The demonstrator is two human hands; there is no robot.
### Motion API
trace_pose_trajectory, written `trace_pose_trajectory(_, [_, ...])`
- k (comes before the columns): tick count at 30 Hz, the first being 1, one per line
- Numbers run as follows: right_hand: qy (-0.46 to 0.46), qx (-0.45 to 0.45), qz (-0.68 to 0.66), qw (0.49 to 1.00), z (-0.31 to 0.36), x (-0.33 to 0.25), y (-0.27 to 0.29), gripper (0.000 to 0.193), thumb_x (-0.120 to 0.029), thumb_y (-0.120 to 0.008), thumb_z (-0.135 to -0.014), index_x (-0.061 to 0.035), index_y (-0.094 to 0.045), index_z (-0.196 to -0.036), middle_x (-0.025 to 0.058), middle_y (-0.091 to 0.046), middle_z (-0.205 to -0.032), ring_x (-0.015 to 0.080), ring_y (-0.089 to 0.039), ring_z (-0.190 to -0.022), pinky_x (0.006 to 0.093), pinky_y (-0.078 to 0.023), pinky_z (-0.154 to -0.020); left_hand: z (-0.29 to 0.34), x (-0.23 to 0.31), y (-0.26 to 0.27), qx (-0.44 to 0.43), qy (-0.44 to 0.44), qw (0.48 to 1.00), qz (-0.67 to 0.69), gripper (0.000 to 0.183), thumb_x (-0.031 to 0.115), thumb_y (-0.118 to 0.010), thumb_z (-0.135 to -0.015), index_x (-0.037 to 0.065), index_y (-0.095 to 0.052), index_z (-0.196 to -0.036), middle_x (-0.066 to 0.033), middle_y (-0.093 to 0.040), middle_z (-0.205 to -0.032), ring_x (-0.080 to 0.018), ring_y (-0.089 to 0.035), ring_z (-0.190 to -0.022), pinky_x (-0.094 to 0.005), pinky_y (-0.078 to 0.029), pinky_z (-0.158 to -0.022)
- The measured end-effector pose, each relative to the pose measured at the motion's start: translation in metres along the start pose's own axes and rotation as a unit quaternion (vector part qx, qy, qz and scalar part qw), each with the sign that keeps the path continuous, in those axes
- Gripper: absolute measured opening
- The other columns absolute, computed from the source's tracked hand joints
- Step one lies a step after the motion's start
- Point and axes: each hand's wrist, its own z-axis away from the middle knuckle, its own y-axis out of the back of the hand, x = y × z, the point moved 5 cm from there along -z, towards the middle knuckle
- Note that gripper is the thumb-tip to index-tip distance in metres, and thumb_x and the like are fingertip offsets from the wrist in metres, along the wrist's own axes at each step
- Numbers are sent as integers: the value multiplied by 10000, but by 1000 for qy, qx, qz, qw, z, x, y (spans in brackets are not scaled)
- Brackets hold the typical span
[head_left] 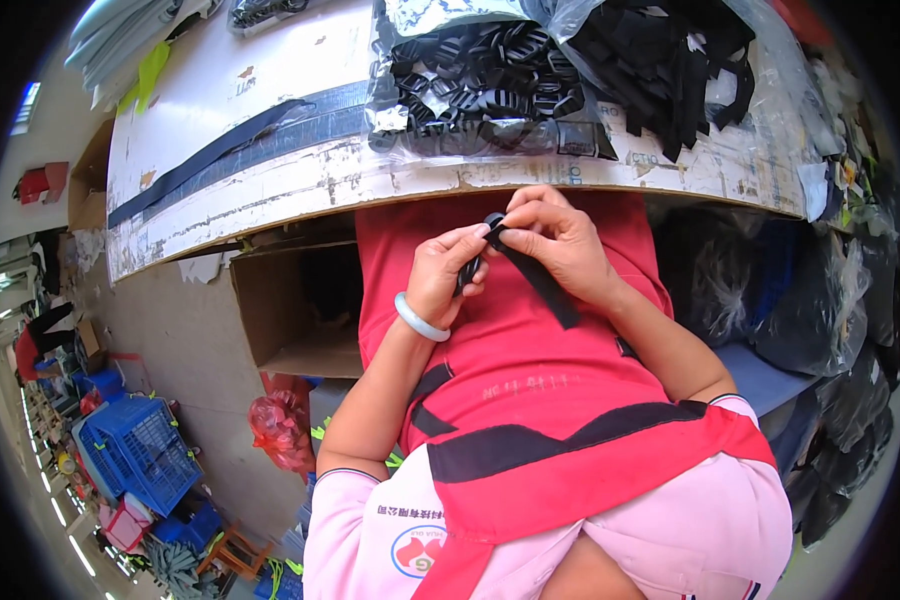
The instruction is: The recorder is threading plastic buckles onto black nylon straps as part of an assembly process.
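I judged the short black strap [542, 286] light, limp and hard to break, probably woven and not very slippery; it hung before the red apron [395, 225], below the table edge. Its upper end met a small, dark buckle [494, 219], which I took for stiff plastic, light and smooth enough to twist under a fingertip. The right hand [562, 243] pinched the strap near that end, the best place, I thought, since cloth held farther down would fold. The left hand [448, 268] had a narrow grip on the buckle; I couldn't tell whether the strap was threaded. Beyond, on the worn white table [315, 182], lay heaped black buckles [505, 68] and black strips [678, 75].
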Motion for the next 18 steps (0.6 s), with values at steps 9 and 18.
trace_pose_trajectory(9, [-28, 35, -29, 999, 7, -32, -1, 91, -71, -662, -916, 9, -658, -961, 33, -645, -797, 59, -577, -569, 188, -469, -506, 7, 17, -7, 83, -174, 968, -158, 210, 135, -668, -923, -7, -677, -1078, -24, -641, -732, -68, -540, -505, -196, -349, -405])
trace_pose_trajectory(18, [-170, 15, -96, 981, 9, 4, -1, 157, -139, -661, -928, -24, -569, -872, 36, -630, -686, 67, -593, -533, 203, -493, -475, 19, 24, -23, 101, -296, 901, -301, 154, 43, -677, -896, -13, -704, -1037, -8, -632, -746, -42, -525, -572, -196, -398, -491])
